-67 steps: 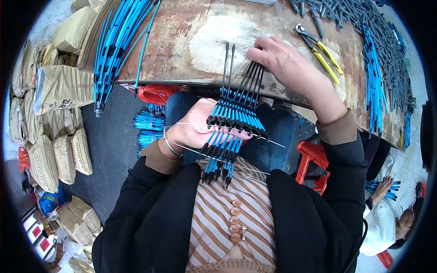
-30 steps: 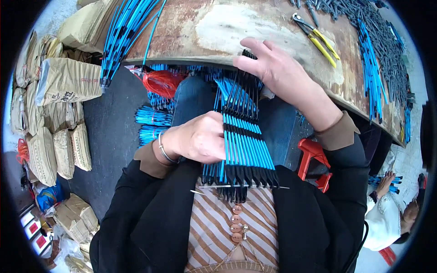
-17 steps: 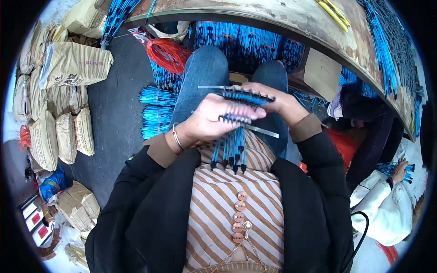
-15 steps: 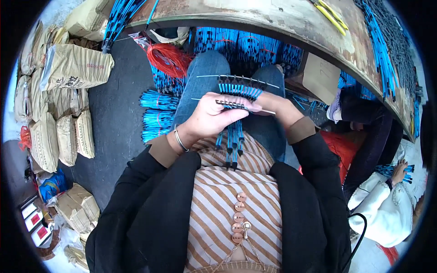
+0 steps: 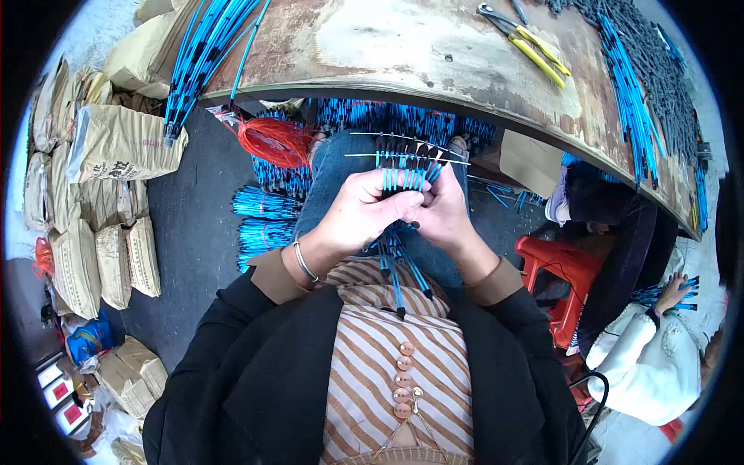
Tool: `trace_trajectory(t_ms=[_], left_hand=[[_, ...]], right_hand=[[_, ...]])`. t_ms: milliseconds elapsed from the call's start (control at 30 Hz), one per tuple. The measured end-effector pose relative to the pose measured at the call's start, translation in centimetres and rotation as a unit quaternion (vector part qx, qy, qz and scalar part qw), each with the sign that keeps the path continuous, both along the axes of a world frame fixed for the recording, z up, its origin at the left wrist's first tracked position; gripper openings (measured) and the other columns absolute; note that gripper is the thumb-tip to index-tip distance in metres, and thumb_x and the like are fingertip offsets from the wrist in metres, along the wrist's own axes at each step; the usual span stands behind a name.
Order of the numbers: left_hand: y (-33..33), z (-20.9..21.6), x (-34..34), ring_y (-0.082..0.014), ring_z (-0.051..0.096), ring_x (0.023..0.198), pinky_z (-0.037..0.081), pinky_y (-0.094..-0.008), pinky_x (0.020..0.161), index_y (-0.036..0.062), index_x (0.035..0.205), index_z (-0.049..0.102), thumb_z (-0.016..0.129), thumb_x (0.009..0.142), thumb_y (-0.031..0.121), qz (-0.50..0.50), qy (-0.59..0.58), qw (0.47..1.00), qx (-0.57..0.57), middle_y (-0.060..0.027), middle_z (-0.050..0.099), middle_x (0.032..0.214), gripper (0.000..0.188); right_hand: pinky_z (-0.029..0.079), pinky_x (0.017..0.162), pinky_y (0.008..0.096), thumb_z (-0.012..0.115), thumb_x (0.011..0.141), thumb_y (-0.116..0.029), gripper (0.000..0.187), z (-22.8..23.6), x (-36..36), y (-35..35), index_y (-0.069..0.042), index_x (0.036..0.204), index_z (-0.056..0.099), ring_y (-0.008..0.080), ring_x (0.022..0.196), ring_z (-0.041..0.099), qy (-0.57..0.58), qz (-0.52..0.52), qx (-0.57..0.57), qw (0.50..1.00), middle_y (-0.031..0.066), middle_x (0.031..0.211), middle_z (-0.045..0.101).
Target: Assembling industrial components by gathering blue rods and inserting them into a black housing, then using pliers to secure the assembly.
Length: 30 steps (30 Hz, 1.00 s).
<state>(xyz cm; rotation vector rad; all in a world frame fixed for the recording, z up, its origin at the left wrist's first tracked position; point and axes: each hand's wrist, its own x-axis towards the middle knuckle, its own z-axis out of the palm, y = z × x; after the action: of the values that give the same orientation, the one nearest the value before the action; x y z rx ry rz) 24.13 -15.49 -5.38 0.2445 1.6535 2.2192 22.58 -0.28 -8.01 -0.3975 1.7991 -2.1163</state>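
Note:
Over my lap, a row of thin blue sticks with black ends (image 5: 403,180) is gripped between my two hands. My left hand (image 5: 358,211) closes on the row from the left, thumb laid across it. From the other side my right hand (image 5: 449,215) presses its fingers around the same sticks. Two thin pale rods (image 5: 363,156) run crosswise by the black ends at the far side. Below my hands, several blue sticks hang toward my striped shirt (image 5: 391,306). My palms hide the middle of the bunch.
A worn wooden table (image 5: 349,46) spans the far side, bearing yellow-handled pliers (image 5: 535,54) and loose blue sticks (image 5: 628,101). Beneath and left lie tied blue bundles (image 5: 263,236) and red string (image 5: 275,142). Paper sacks (image 5: 124,143) stand left. A red stool (image 5: 558,271) and another person's hand (image 5: 676,293) are right.
My hands have turned the row of sticks so its blue lengths face up. My right hand has come nearer my left, and my view has shifted slightly, showing more of the table.

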Motion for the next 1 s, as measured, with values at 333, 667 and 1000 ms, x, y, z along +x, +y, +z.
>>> trace_trajectory(t_ms=[333, 667, 1000], left_hand=[[-2.5, 0.1, 2.1, -0.0075, 0.057, 0.073, 0.047, -0.0191, 0.069, 0.0014, 0.116, 0.055, 0.061, 0.077, -0.007, 0.045, -0.017, 0.998, 0.027, -0.0082, 0.065, 0.096, 0.040], [-4.0, -0.5, 3.5, -0.0106, 0.054, 0.077, 0.044, -0.0214, 0.072, 0.0020, 0.115, 0.054, 0.061, 0.077, -0.004, 0.148, 0.006, 0.982, 0.118, -0.0096, 0.061, 0.097, 0.039], [-4.7, 0.6, -0.5, -0.0135, 0.054, 0.082, 0.043, -0.0225, 0.076, -0.0022, 0.101, 0.060, 0.056, 0.082, 0.002, 0.159, 0.093, 0.978, -0.094, -0.0091, 0.060, 0.100, 0.021]], right_hand=[[0.050, 0.053, 0.0277, 0.076, 0.065, -0.006, 0.070, 1.0, 1.3, -3.8, 0.000, 0.124, 0.039, 0.0204, 0.067, 0.062, 0.182, -0.148, 0.118, 0.965, 0.0131, 0.090, 0.063], [0.048, 0.050, 0.0303, 0.075, 0.065, -0.007, 0.065, 1.3, 1.5, -4.9, 0.002, 0.120, 0.042, 0.0216, 0.063, 0.062, 0.290, -0.207, 0.170, 0.919, 0.0143, 0.082, 0.063], [0.047, 0.048, 0.0302, 0.073, 0.069, -0.005, 0.044, 1.5, 0.7, -5.7, 0.004, 0.106, 0.052, 0.0225, 0.056, 0.061, 0.294, -0.167, 0.151, 0.929, 0.0127, 0.074, 0.064]])
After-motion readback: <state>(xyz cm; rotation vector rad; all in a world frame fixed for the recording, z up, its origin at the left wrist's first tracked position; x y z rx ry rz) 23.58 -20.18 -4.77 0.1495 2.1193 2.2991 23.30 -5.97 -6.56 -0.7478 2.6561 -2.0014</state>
